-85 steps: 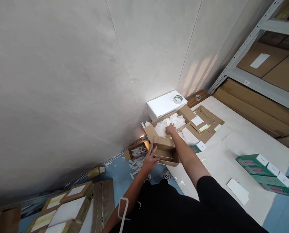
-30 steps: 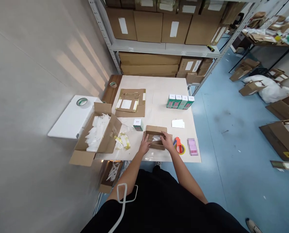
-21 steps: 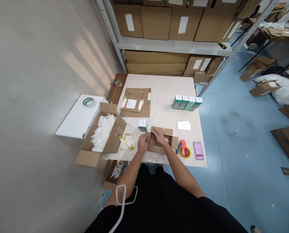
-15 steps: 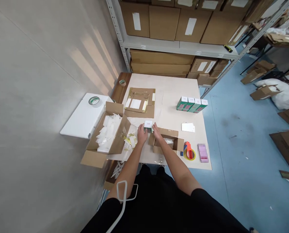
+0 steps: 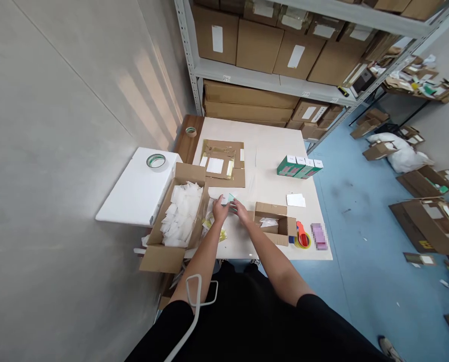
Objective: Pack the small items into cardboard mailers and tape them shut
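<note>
Left hand (image 5: 220, 210) and right hand (image 5: 240, 211) pinch a small white-and-green rectangular box (image 5: 230, 198), left of an open brown cardboard carton (image 5: 276, 239).

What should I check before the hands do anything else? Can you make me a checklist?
1. Left grip and right grip both on the small white-and-green cardboard carton: ok.
2. Carton undamaged: cannot tell, it is partly covered.
3. Small brown cardboard box open on top: ok, flaps spread.
4. Crumpled, whitish see-through packing inside that box: ok.
5. Red-orange tape dispenser nearby: ok, just right of the box.
6. Four green-and-white rectangular cartons upright: ok, standing in a row.
</note>
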Available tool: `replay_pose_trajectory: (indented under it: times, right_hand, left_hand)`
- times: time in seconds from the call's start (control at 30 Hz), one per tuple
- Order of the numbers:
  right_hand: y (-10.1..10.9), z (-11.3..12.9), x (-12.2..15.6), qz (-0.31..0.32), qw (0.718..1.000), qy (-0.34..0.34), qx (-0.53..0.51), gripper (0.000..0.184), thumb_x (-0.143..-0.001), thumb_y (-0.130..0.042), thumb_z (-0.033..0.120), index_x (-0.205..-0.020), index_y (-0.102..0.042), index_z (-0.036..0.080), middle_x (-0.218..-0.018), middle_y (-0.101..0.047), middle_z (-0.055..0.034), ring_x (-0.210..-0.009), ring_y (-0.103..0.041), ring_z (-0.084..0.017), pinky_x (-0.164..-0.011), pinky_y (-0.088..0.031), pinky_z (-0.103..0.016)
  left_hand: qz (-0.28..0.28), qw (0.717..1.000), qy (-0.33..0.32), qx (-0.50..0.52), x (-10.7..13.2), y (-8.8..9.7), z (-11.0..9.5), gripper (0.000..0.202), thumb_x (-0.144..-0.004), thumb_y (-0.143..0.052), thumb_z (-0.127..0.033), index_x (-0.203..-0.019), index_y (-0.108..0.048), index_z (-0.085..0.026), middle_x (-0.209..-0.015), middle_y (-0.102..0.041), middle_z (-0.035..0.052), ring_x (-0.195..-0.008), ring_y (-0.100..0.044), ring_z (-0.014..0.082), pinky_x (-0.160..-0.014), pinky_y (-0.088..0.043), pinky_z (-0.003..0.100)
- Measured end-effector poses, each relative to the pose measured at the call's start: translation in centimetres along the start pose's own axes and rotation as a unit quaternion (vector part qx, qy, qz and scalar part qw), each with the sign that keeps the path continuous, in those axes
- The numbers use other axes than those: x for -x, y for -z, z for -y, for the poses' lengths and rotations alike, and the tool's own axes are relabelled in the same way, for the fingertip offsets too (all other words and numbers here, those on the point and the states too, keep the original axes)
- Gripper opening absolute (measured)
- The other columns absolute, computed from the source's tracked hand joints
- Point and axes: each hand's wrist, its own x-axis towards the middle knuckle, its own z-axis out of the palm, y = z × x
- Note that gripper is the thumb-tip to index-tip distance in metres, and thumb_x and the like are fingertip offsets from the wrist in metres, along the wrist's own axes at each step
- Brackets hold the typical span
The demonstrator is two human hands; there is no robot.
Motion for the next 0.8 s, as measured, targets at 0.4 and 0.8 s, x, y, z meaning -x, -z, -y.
replay_pose_trajectory:
  times: [0.4,0.8]
  right_hand:
    - [6.4,4.0,5.4,-0.16,0.974,0.105,0.122,0.079,-0.092,-0.055,0.064,-0.159,-0.046,0.022,-0.162,-0.047,-0.0065,-0.15,-0.044,-0.027,-0.126,-0.034,-0.044]
    - [19.4,3.3,14.6,-0.276,0.938,0.152,0.146,0.073,-0.099,-0.041,0.062,-0.159,-0.044,0.022,-0.155,-0.056,-0.0099,-0.144,-0.052,-0.028,-0.121,-0.04,-0.044]
  left_hand:
    - [0.012,0.991,-0.054,0.119,3.5,4.7,-3.7,0.057,-0.101,-0.055,-0.04,-0.156,-0.05,-0.024,-0.145,-0.065,0.0081,-0.13,-0.063,0.0243,-0.108,-0.055,0.037]
    - [0.183,0.978,-0.075,0.071,11.6,-7.0,-8.0,0.05,-0.104,-0.047,-0.044,-0.148,-0.058,-0.023,-0.139,-0.069,0.0087,-0.132,-0.063,0.0265,-0.116,-0.046,0.042]
